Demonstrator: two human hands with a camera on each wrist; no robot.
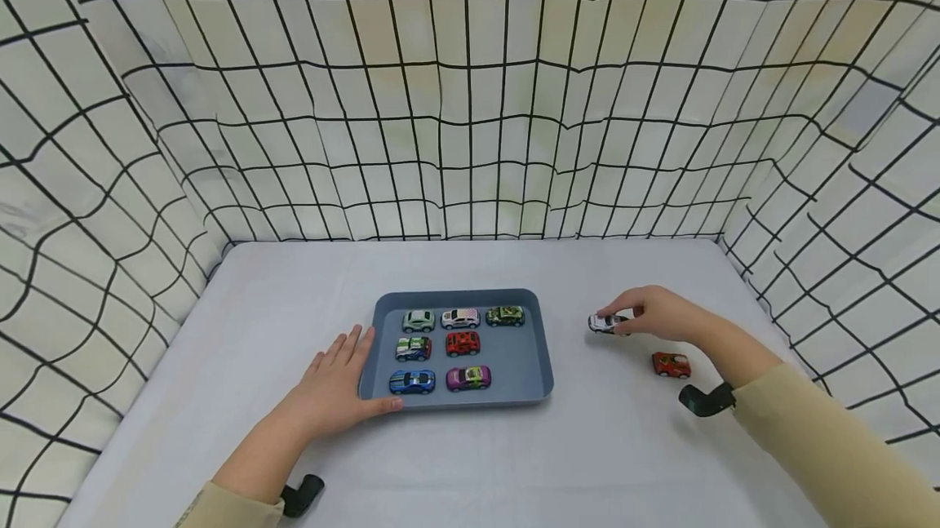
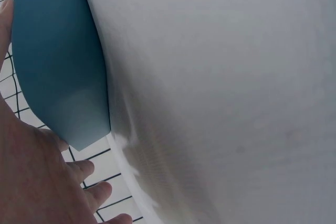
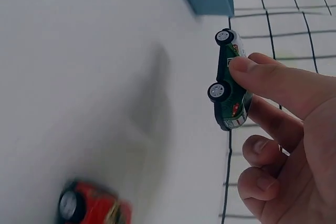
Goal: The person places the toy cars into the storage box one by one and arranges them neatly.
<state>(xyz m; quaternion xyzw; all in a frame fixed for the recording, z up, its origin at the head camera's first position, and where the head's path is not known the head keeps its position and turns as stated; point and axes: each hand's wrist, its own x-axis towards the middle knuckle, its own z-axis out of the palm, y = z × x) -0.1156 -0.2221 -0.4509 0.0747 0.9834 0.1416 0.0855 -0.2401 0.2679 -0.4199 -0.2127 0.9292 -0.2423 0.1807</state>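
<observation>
White-green toy car [image 1: 606, 322], pinched in right hand [image 1: 658, 312] fingertips

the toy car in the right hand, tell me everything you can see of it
The toy car is small, white on top with green sides and red marks, on black tyres with pale hubs. It looks like painted metal or plastic. The right hand pinches it by roof and side, to the right of the blue tray, near the white table.

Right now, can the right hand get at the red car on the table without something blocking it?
Probably yes. The red car stands alone on the table just beside the right hand, nothing between, but that hand already pinches a white car.
</observation>
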